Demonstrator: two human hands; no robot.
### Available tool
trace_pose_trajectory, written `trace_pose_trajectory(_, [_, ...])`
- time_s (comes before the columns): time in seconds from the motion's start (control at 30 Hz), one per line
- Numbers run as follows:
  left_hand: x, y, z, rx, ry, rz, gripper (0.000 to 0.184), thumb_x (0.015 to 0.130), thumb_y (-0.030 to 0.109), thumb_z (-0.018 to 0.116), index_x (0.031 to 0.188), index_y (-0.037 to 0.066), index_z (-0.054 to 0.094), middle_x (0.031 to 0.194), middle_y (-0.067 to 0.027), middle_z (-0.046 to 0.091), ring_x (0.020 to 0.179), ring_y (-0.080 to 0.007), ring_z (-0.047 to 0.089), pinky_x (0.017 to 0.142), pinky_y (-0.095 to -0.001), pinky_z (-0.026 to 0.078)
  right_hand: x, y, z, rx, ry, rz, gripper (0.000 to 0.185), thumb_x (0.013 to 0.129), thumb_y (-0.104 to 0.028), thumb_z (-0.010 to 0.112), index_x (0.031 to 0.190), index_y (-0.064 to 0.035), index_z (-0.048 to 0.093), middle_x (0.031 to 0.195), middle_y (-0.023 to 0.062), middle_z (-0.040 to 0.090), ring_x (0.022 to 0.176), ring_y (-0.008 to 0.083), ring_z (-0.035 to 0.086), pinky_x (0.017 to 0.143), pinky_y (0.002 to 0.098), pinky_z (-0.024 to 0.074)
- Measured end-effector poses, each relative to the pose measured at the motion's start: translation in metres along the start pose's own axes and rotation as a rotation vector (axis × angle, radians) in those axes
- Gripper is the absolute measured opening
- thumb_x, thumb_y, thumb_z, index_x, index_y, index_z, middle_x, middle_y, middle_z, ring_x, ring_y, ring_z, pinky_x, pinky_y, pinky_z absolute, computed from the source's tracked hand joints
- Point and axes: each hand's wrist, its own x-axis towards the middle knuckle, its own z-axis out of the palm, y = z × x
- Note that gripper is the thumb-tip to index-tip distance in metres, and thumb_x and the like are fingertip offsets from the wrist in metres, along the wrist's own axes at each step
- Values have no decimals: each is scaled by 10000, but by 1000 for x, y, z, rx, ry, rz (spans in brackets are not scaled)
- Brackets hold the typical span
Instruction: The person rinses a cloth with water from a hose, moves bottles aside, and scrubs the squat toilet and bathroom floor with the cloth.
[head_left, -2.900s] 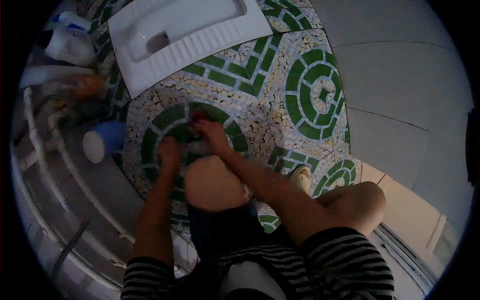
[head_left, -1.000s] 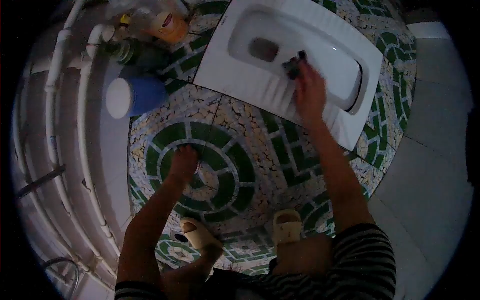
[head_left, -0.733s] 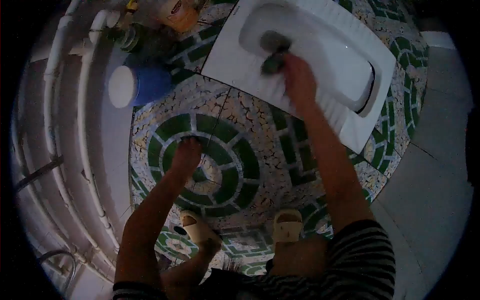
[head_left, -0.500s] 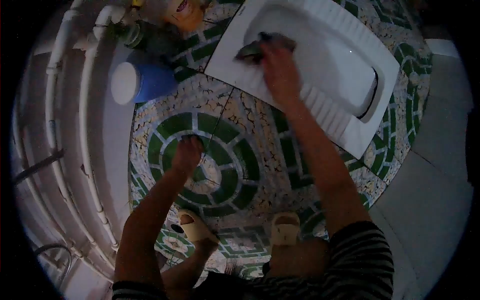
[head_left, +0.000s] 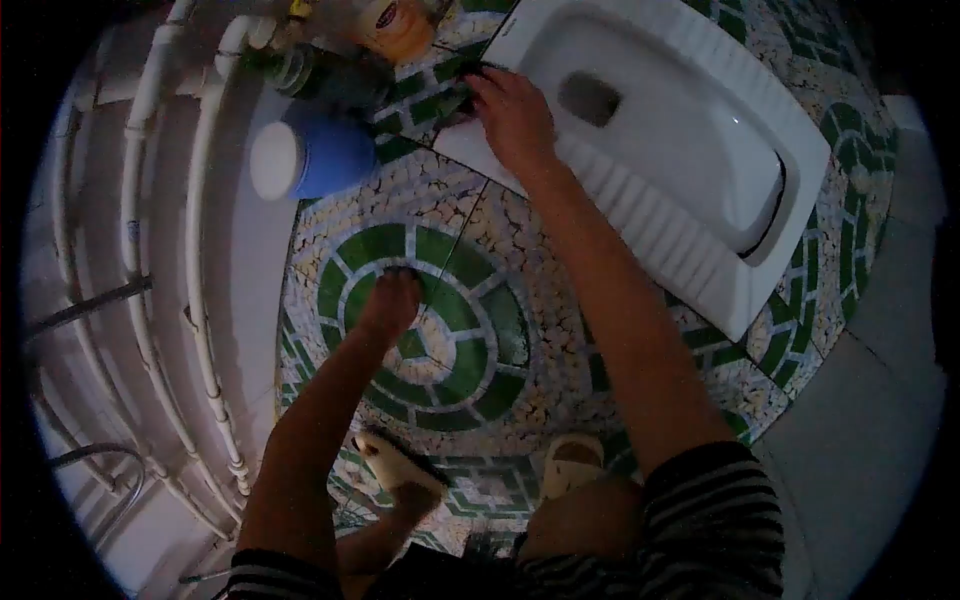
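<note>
My right hand (head_left: pixel 515 118) is closed on a dark cloth (head_left: pixel 460 108) at the left rim of the white squat toilet (head_left: pixel 690 215). The cloth is mostly hidden under the fingers, and its exact form is hard to make out. With its fingers curled, my left hand (head_left: pixel 393 300) hangs over the green-and-cream patterned floor (head_left: pixel 465 375); nothing shows in it. Inside the toilet bowl, the dark drain hole (head_left: pixel 590 98) is uncovered.
Left of the toilet are a blue container with a white lid (head_left: pixel 335 160), a dark green bottle (head_left: pixel 340 78) and an orange package (head_left: pixel 395 28). White pipes (head_left: pixel 200 250) run along the left wall. My feet in cream slippers (head_left: pixel 573 465) stand near the bottom.
My right hand has moved left with the cloth, from the bowl to the toilet's left rim, exposing the drain hole. My left hand stays nearly in place while the view shifts slightly.
</note>
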Motion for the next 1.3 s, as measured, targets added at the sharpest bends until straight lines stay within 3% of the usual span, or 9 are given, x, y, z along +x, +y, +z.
trace_pose_trajectory(0.17, [-7, -2, 10, 160, 534, 110, 153, 788, 123, 501, 888, 20, 554, 902, -147, 540, 814, -276, 556, 670, -388, 501, -38, -24, -22, 17, -226, -125, 415, 722, -132, 632, 1132, -112, 568, 1212, 109, 504, 1083, 300, 484, 943, 432, 391])
trace_pose_trajectory(0.23, [-1, -3, 15, 6, 448, 34, 154, 786, 129, 508, 890, 26, 558, 904, -144, 541, 804, -268, 559, 664, -378, 500, -79, -31, -20, 61, -214, -227, 427, 718, -131, 633, 1138, -110, 559, 1220, 103, 495, 1110, 294, 474, 971, 447, 368])
trace_pose_trajectory(0.33, [-2, -7, 24, 396, 580, 128, 133, 788, 134, 508, 867, 39, 559, 892, -131, 538, 797, -254, 563, 658, -357, 500, -100, -31, -53, -191, -363, -139, 449, 725, -121, 635, 1163, -106, 540, 1240, 92, 482, 1122, 298, 467, 999, 462, 338])
trace_pose_trajectory(0.53, [-2, -2, 23, 304, 638, 74, 95, 812, 152, 511, 807, 67, 554, 803, -95, 526, 740, -238, 579, 648, -359, 507, -86, 2, -74, -257, -115, 128, 443, 750, -126, 635, 1180, -123, 529, 1250, 90, 483, 1120, 293, 465, 1013, 430, 338])
trace_pose_trajectory(0.63, [-5, -1, 17, 239, 579, 43, 106, 815, 155, 514, 820, 59, 560, 808, -113, 536, 751, -263, 586, 638, -383, 511, -126, 5, -64, -193, -87, -101, 431, 750, -108, 630, 1170, -116, 535, 1221, 101, 506, 1107, 301, 477, 1001, 419, 351])
trace_pose_trajectory(0.83, [-62, 28, 27, -97, 583, 182, 195, 792, 155, 528, 930, 21, 561, 923, -163, 564, 811, -324, 595, 660, -422, 506, -143, 23, -149, -311, -21, 137, 360, 787, -112, 582, 1146, -98, 555, 1138, 125, 554, 1061, 319, 511, 934, 412, 406])
trace_pose_trajectory(0.97, [-119, 44, 73, -215, 482, 218, 301, 738, 148, 603, 1005, 18, 553, 990, -188, 557, 842, -329, 592, 689, -435, 494, -112, 61, -184, -416, -94, 785, 319, 818, -134, 556, 1131, -70, 569, 1044, 162, 585, 992, 345, 538, 793, 459, 460])
trace_pose_trajectory(1.17, [-157, 45, 164, -499, 370, 201, 310, 735, 172, 643, 1003, 42, 555, 1002, -179, 549, 908, -362, 563, 747, -435, 483, -197, 41, -193, -412, 189, 222, 386, 824, -117, 539, 1204, -52, 511, 1157, 158, 552, 1058, 378, 501, 898, 434, 424])
trace_pose_trajectory(1.3, [-141, 52, 194, -518, 207, 205, 284, 749, 179, 640, 992, 58, 557, 997, -169, 548, 902, -361, 561, 764, -440, 478, -222, -22, -163, -170, -8, 201, 442, 727, 10, 562, 1158, -83, 543, 1165, 184, 535, 1097, 363, 490, 946, 422, 390])
